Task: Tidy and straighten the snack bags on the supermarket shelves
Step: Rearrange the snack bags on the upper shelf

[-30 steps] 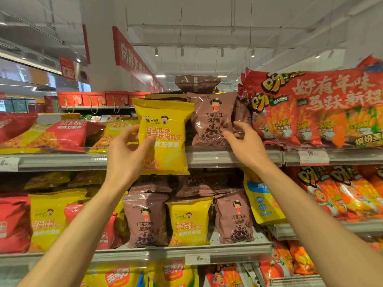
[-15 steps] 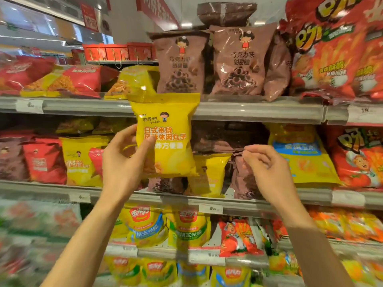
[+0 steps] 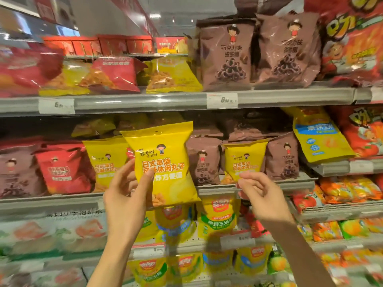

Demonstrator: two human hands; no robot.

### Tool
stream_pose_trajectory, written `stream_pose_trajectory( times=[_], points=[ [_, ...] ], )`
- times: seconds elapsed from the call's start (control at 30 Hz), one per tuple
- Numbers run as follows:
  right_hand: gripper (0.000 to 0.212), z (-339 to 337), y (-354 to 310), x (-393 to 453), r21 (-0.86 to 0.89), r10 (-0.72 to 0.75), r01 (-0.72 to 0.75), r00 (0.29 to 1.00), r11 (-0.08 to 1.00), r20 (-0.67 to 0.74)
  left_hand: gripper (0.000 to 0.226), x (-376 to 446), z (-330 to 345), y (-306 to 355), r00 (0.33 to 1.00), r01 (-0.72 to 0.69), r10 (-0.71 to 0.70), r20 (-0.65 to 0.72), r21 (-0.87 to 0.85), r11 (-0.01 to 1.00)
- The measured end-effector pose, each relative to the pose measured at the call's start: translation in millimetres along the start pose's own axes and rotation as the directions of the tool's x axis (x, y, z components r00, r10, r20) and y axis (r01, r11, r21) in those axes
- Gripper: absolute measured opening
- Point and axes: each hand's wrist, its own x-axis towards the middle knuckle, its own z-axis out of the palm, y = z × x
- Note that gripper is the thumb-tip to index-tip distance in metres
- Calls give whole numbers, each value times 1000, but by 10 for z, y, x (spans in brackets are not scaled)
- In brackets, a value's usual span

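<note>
Our left hand (image 3: 126, 195) grips a yellow snack bag (image 3: 163, 168) by its lower left edge, thumb across the front and fingers behind, holding it upright in the air in front of the middle shelf (image 3: 257, 188). Our right hand (image 3: 263, 193) reaches toward a smaller-looking yellow bag (image 3: 244, 160) of the same print that stands on that shelf; its fingers are loosely curled, thumb and forefinger close together at the bag's lower edge — whether they already pinch it or only touch it, we cannot tell.

That shelf bag stands between two brown bags (image 3: 204, 160), so it looks out of place among them. To the left, just behind the bag we hold, another yellow bag (image 3: 105, 160) of the same kind stands beside a red bag (image 3: 64, 166). On the upper shelf (image 3: 145, 102) two more brown bags (image 3: 227, 54) stand upright, with red and yellow bags lying slumped to their left.

We judge the step in hand to be sorting: the held bag has not been set down anywhere, and the stray one among the brown bags is being gone after. The next move calls for a firm pinch on the stray bag's bottom seam and a clean pull forward, so the brown bags leaning on either side do not topple. Then both yellow bags want a place with their own kind on the left — upright, fronts facing out.
</note>
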Motion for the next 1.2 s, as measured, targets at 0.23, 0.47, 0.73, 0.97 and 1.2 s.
stream_pose_trajectory(
  times=[0.23, 0.47, 0.73, 0.97, 1.2],
  points=[
    [9, 811, -220, -244, -3, -23, 23, 999, 1000, -26, 42, 319, -658, 87, 999, 37, -36, 12, -51, 998],
    [9, 1156, -373, -149, -28, -80, 81, 997, 996, 19, 50, 520, -965, 92, 1000, 9, -10, -11, -83, 997],
    [8, 1375, -506, 198, -26, -158, 158, 987, 987, 5, 42, 802, -1067, 243, 994, -102, 102, -39, -7, 995],
    [9, 1612, -678, 378, -74, -208, 210, 977, 975, 41, 40, 1108, -1325, 300, 990, -120, 120, -78, -1, 993],
    [8, 1987, -1281, 657, -197, -346, 346, 938, 917, 37, 37, 1702, -1452, 500, 981, -191, 192, -27, 8, 981]
  ],
)
